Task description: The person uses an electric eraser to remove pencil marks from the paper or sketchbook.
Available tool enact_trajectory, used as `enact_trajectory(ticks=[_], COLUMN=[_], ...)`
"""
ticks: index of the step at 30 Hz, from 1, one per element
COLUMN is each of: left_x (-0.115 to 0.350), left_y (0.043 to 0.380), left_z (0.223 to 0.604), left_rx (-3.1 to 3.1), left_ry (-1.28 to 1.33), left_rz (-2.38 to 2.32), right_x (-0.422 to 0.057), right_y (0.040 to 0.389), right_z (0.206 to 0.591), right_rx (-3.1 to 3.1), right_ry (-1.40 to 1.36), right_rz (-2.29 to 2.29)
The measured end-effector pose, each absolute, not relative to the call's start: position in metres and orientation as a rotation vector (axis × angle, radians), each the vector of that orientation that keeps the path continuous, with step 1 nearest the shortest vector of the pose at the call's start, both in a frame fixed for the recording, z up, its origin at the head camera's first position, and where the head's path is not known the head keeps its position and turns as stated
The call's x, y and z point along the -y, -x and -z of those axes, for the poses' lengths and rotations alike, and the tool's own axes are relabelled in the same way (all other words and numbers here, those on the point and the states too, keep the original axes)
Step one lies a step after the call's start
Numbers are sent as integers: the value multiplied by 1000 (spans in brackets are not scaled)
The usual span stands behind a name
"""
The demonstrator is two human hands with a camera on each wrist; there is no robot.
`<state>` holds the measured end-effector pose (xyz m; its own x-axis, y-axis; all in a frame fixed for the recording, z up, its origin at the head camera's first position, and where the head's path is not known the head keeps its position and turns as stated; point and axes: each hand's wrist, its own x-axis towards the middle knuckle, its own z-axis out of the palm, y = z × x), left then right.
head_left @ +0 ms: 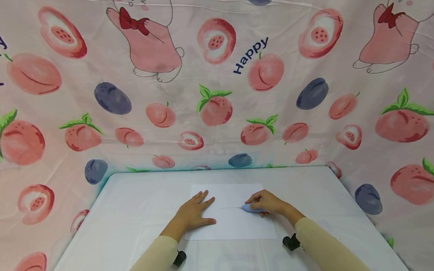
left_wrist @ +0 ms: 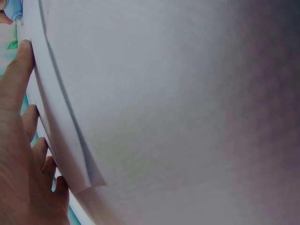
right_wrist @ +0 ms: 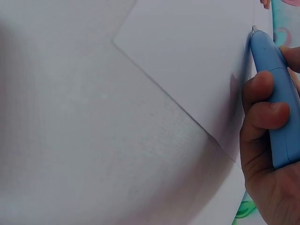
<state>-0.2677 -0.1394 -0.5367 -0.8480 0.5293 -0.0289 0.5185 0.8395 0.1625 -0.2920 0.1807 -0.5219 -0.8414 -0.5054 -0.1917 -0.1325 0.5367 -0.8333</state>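
Looked like smooth plastic on the tool [right_wrist: 283, 91], approx. satin, w/ a shinier tip [right_wrist: 254, 29], couldn't tell if metal. Looked like std. paper in the sheet [head_left: 227, 227], smooth & matt. Read as thin printed cloth on the backdrop [head_left: 190, 84], mostly matt, sl. wrinkled. Seemed smooth & low-sheen on the table [head_left: 145, 214], couldn't tell cloth vs. plastic. Showed matt fabric at the sleeves [head_left: 327, 242], & dark plastic-looking matl. on the wrist cams [head_left: 291, 243].
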Motion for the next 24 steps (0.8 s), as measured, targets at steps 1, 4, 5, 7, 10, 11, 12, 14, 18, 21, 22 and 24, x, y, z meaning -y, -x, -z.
enact_trajectory(ticks=[1,4,5,7,10,11,12,14,18,21,22,24], left_x=[139,139,139,140,140,140,140,140,141,141,141,141], left_y=[268,268,267,268,268,268,268,267,266,265,265,265], left_z=[537,538,538,538,538,538,538,537,536,535,534,534], left_rx=[-2943,-2943,-2943,-2942,-2940,-2937,-2935,-2935,-2935,-2933,-2934,-2934], left_ry=[-837,-834,-835,-837,-840,-838,-840,-845,-861,-861,-860,-860], left_rz=[-225,-229,-234,-248,-258,-262,-264,-264,-272,-276,-277,-278], right_x=[-181,-180,-181,-181,-181,-181,-180,-180,-180,-181,-181,-182], right_y=[292,292,292,292,293,293,292,292,293,295,295,296], right_z=[522,522,522,522,522,522,522,521,522,525,525,526], right_rx=[-2366,-2365,-2366,-2367,-2366,-2363,-2359,-2354,-2350,-2349,-2351,-2350], right_ry=[520,520,522,526,535,538,544,555,567,564,564,565], right_rz=[1234,1232,1231,1228,1225,1229,1237,1244,1247,1240,1237,1239])
